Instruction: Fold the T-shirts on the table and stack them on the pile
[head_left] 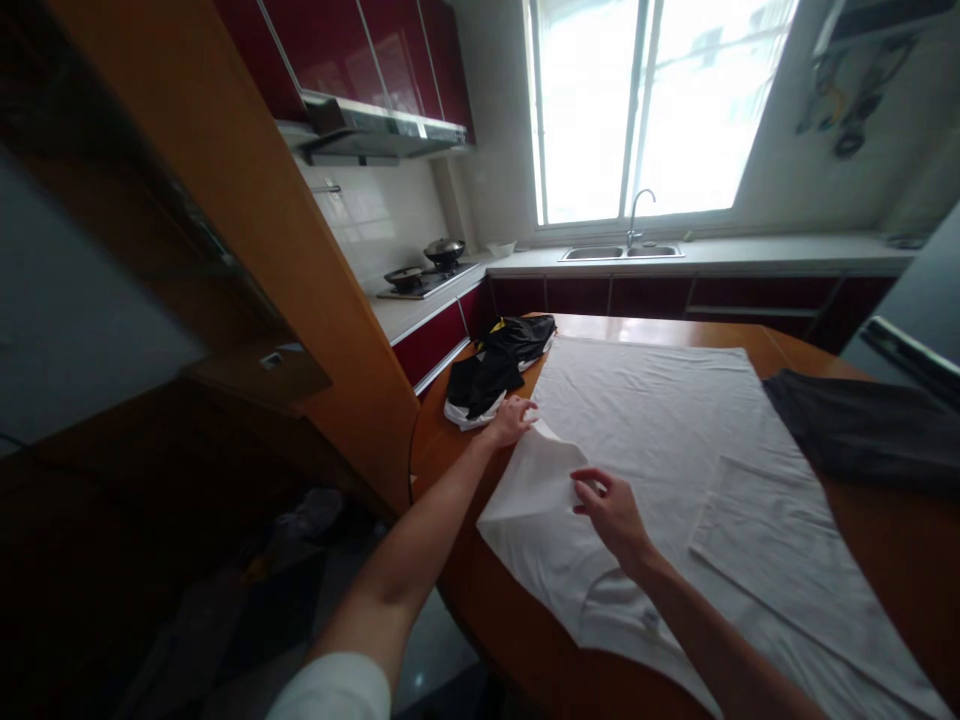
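A white T-shirt (645, 410) lies spread on the wooden table, its neckline toward me and one sleeve folded in over the body at right. At the left edge of the shirt, my left hand (514, 420) is closed on the end of the other sleeve (536, 480). My right hand (609, 508) has its thumb and fingers curled at the inner edge of that same sleeve, seemingly pinching the cloth. The sleeve fabric is slightly raised between both hands. The exact fingertip contact is partly hidden.
Black clothing with white parts (487, 370) is heaped at the table's left side. Dark grey folded cloth (855, 425) lies at right. The wooden table (525, 640) has a curved edge. An orange wooden partition (330, 300) stands left; a stove and sink counter are behind.
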